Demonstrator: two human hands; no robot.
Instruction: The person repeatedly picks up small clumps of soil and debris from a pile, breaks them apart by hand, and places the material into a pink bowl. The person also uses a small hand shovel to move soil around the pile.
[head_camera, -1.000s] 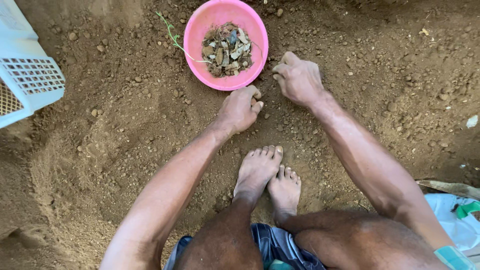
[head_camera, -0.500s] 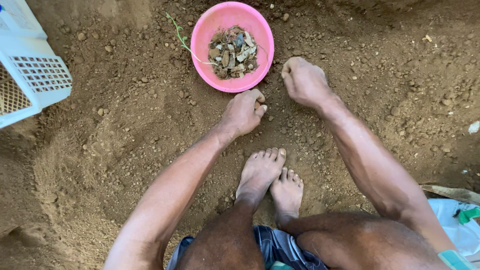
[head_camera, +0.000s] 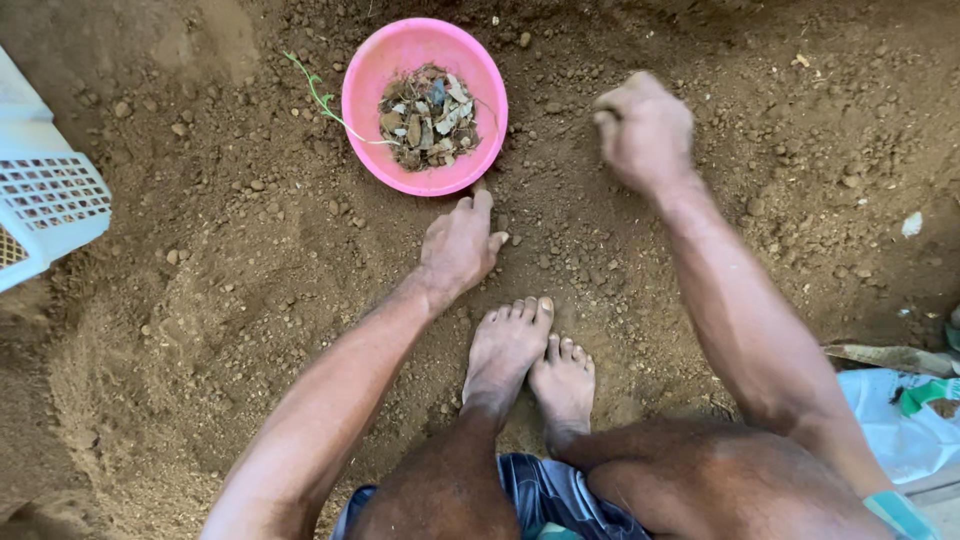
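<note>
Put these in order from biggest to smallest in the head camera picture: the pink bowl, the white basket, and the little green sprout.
1. Pink bowl, fully in view.
2. White basket, though the picture edge cuts it off, so it may really be bigger.
3. Green sprout, clearly smallest.

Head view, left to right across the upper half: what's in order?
White basket → green sprig → pink bowl of stones and debris → left hand flat on the soil → right hand, closed in a loose fist → small white scrap.
</note>
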